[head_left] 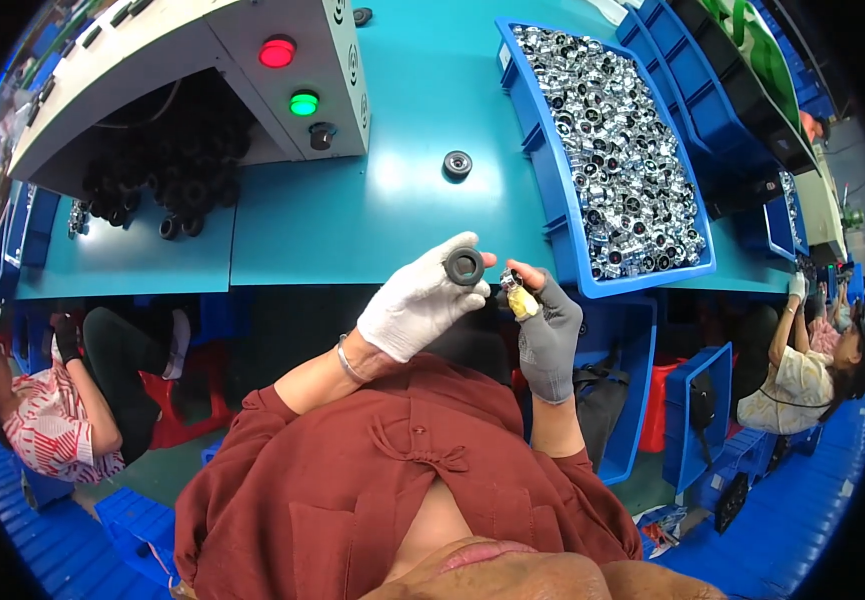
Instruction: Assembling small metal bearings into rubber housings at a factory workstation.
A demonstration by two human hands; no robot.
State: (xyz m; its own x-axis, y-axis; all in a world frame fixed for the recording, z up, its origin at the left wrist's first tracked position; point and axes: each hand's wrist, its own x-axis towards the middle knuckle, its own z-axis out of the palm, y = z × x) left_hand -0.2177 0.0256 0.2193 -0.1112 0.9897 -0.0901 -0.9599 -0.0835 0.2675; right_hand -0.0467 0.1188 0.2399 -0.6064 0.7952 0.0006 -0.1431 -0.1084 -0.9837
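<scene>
In a white glove, my left hand (421, 300) pinches a black ring-shaped wheel part (465, 266) with a round hole in its middle. Close beside it, my right hand (550, 335), in a grey glove with bare fingertips, grips a small shiny silver hub (511, 280). Yellow wrapping (523, 303) shows on one of its fingers. The two parts are held apart, above the table's near edge. Farther off on the teal table (408, 215) lies one black wheel with a silver centre (458, 165).
A blue bin (565, 215) full of shiny silver hubs stands at the right. At the left is a white machine (293, 40) with red and green lights, and black wheels (168, 185) piled under it. Stacked blue trays (668, 60) are beyond the bin. People sit on both sides.
</scene>
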